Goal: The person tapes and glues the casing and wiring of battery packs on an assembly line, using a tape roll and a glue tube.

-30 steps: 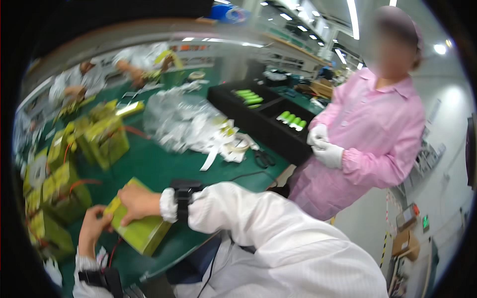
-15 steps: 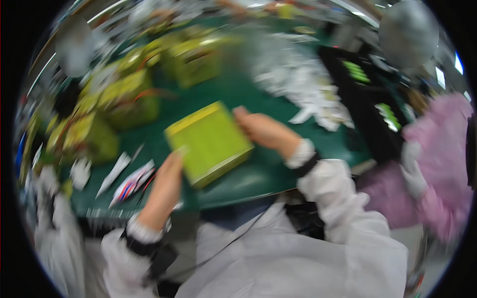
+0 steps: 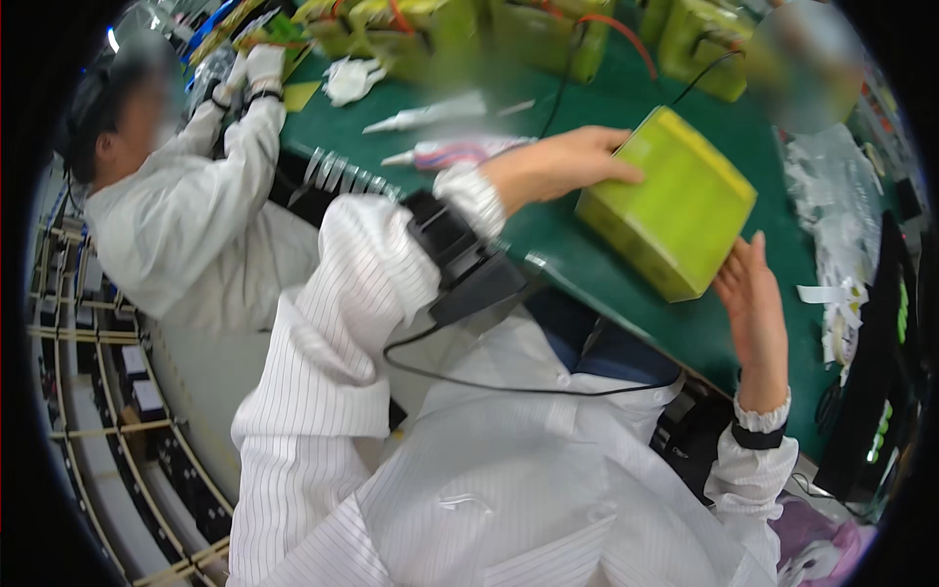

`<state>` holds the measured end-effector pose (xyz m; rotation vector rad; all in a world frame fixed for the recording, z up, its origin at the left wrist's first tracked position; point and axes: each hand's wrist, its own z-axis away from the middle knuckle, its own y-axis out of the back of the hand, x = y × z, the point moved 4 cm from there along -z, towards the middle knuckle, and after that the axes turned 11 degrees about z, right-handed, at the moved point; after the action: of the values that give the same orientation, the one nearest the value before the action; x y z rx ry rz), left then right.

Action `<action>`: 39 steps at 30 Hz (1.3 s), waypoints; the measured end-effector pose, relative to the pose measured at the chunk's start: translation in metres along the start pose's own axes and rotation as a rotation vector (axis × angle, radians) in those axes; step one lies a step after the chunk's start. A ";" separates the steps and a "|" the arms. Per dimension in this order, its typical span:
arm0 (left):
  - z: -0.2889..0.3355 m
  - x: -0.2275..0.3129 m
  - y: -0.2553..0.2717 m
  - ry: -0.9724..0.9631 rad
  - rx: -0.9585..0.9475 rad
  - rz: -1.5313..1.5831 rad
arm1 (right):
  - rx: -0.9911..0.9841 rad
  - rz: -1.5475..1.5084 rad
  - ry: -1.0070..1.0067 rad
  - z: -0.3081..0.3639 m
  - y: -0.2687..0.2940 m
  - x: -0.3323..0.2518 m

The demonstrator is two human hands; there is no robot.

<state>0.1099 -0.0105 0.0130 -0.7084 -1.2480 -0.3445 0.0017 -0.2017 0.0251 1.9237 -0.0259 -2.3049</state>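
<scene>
A yellow-green box-shaped pack (image 3: 675, 201) is held tilted above the green table, between my two hands. My left hand (image 3: 577, 161) grips its left upper edge, thumb on the near face. Against the pack's lower right edge, my right hand (image 3: 755, 303) presses with its fingers; part of that contact is hidden. Left of the pack, beside my left wrist, lie a white tube with a pointed nozzle (image 3: 425, 113) and a striped tube with a nozzle (image 3: 460, 153). A dark cable runs from behind my left hand toward other packs.
Several similar yellow-green packs (image 3: 548, 39) with red and black wires stand along the far side of the green table (image 3: 548, 230). At left, a co-worker in white gloves (image 3: 264, 64) works at the table. White scrap strips (image 3: 836, 210) and a black tray (image 3: 866, 391) are at right.
My view has swung left, bringing the co-worker into sight. The pack, still between my hands, now appears farther right and more tilted.
</scene>
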 end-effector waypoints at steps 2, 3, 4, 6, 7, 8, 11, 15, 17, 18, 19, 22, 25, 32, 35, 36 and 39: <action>0.015 0.019 0.002 -0.161 0.254 -0.237 | 0.148 0.121 0.043 0.008 -0.004 0.004; 0.023 0.026 0.001 -0.241 0.435 -0.350 | 0.336 0.256 0.104 0.014 0.001 0.006; 0.039 0.035 -0.009 -0.265 0.393 -0.251 | 0.324 0.249 0.089 0.020 0.002 0.007; 0.085 0.030 -0.016 -0.361 0.296 -0.083 | 0.345 0.290 0.288 0.032 0.001 -0.006; 0.118 0.021 -0.026 -0.291 0.264 -0.032 | 0.304 0.254 0.299 0.038 -0.003 -0.008; 0.147 -0.001 -0.032 -0.116 0.258 0.022 | 0.285 0.244 0.302 0.046 -0.005 -0.006; 0.193 -0.099 -0.039 0.295 0.501 0.555 | 0.181 0.164 0.255 0.057 -0.009 0.003; 0.188 -0.117 -0.017 0.188 0.866 0.825 | 0.176 0.153 0.239 0.056 -0.008 0.009; 0.179 -0.113 -0.010 0.081 0.953 0.662 | 0.139 0.168 0.247 0.060 -0.006 0.010; 0.174 -0.117 -0.010 0.063 0.955 0.666 | 0.121 0.176 0.253 0.061 -0.005 0.011; 0.170 -0.117 -0.009 -0.067 0.967 0.530 | 0.115 0.156 0.269 0.061 -0.005 0.010; 0.160 -0.109 -0.013 -0.278 1.026 0.292 | 0.139 0.185 0.264 0.068 0.001 0.012; 0.155 -0.081 -0.017 -0.544 1.187 -0.593 | 0.203 0.228 0.242 0.073 0.007 0.010; 0.163 -0.032 -0.106 -0.888 0.437 -1.165 | 0.161 0.193 0.200 0.063 0.012 -0.007; 0.135 -0.021 -0.116 -0.857 0.155 -0.896 | 0.029 0.070 0.258 0.062 0.009 -0.011; 0.120 -0.019 -0.113 -0.734 0.091 -0.800 | -0.002 0.044 0.301 0.061 0.006 -0.012; 0.095 -0.006 -0.122 -0.638 0.014 -0.702 | -0.001 0.083 0.249 0.061 0.011 -0.007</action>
<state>-0.0356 -0.0390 0.0572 -0.3450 -2.1021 -0.7150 -0.0556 -0.2169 0.0437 2.1511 -0.0765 -1.9993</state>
